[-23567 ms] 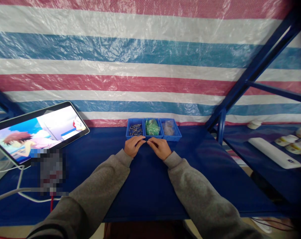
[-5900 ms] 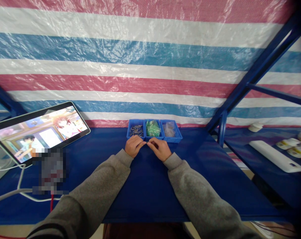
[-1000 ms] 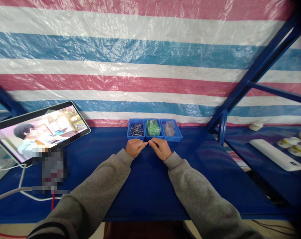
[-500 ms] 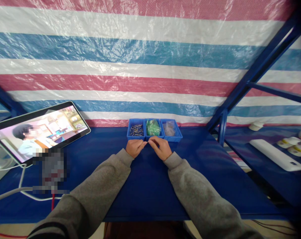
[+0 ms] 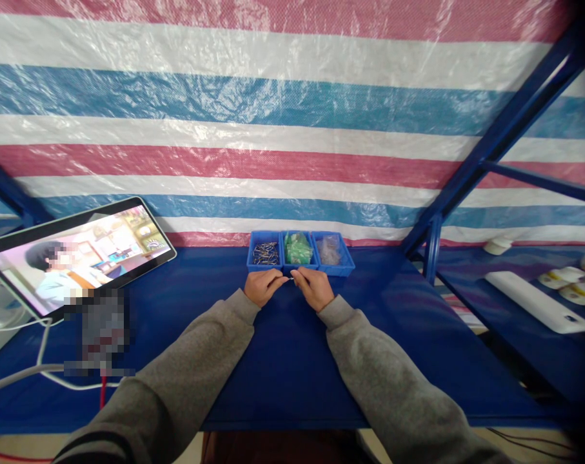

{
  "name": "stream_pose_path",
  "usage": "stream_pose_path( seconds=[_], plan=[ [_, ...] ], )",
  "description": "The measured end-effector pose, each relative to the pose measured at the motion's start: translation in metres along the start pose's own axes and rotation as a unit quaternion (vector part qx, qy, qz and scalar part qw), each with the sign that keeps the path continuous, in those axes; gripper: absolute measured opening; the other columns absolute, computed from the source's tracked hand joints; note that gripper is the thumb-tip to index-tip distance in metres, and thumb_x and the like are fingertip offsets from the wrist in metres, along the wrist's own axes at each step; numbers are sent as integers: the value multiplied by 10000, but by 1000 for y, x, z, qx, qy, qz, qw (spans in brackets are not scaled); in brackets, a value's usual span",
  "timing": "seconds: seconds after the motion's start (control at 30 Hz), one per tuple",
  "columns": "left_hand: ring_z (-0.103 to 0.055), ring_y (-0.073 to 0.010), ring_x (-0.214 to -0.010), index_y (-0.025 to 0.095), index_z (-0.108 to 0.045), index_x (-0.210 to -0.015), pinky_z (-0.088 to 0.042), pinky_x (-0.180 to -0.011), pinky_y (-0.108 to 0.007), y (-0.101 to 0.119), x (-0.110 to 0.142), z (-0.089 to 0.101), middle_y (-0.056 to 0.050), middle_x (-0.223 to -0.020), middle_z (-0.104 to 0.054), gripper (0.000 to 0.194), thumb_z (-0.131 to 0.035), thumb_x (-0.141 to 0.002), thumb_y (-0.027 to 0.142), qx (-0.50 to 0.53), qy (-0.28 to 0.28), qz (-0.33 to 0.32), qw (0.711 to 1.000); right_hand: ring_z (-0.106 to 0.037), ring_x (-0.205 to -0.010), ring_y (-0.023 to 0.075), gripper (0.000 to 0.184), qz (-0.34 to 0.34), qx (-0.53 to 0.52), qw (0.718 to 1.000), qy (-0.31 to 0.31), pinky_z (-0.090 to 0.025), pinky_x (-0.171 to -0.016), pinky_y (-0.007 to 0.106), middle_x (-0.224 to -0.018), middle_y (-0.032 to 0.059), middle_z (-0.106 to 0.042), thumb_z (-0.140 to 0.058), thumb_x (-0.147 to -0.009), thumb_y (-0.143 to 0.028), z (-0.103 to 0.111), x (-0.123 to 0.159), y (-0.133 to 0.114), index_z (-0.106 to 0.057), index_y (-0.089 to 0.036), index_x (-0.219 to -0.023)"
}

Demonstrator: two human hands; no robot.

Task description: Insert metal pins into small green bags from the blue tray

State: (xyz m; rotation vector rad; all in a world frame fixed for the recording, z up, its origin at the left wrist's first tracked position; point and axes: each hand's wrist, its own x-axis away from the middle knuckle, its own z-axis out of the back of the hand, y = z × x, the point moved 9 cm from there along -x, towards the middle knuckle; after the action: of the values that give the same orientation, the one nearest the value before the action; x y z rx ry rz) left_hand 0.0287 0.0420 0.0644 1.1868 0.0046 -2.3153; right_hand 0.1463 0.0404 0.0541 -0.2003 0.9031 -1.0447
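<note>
My left hand [image 5: 262, 287] and my right hand [image 5: 315, 287] rest on the blue table [image 5: 282, 361], fingertips pinched toward each other. Between them is a tiny pale piece [image 5: 290, 278], too small to name. Just behind the hands stand three small blue bins: the left bin [image 5: 264, 253] holds several metal pins, the middle bin [image 5: 297, 249] green parts, the right bin [image 5: 331, 251] clear bags. Both arms wear grey sleeves.
A tablet [image 5: 74, 254] playing a cartoon leans at the left, with white cables [image 5: 31, 374] under it. A striped tarp [image 5: 273, 129] closes the back. A blue rack post [image 5: 430, 251] stands at the right, with a white power strip [image 5: 534, 301] and white caps on its shelf.
The hands stay in place in front of the bins. Over the last second the fingertips have closed in on each other slightly. The tablet picture has changed.
</note>
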Motion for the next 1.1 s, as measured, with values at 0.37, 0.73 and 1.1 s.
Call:
stream_pose_path(
  seconds=[0.37, 0.73, 1.1],
  plan=[
    [-485, -71, -444, 158, -545, -601, -368, -501, -196, -6, 1, 4, 31, -471, -502, 357, -435, -901, 318, -52, 15, 17, 998, -531, -600, 130, 343, 36, -32, 999, -19, -394, -613, 239, -630, 18, -569, -361, -923, -355, -3, 1, -10, -555, -186, -696],
    [-546, -76, -515, 159, -550, -661, -409, -557, -188, -7, 0, -2, 14, -559, -575, 346, -364, -927, 281, -1, -22, 27, 999, -566, -654, 138, 274, 26, -46, 999, -2, -414, -643, 238, -745, 34, -623, -394, -911, -366, 4, 1, -11, -593, -182, -873],
    [-513, -75, -509, 150, -585, -762, -416, -532, -196, 1, -3, 6, -19, -670, -619, 227, -469, -880, 307, 30, 14, 20, 999, -535, -537, 114, 469, 5, 9, 999, -43, -382, -585, 217, -544, 6, -559, -304, -935, -418, -10, 1, 1, -548, -187, -607]
  ],
)
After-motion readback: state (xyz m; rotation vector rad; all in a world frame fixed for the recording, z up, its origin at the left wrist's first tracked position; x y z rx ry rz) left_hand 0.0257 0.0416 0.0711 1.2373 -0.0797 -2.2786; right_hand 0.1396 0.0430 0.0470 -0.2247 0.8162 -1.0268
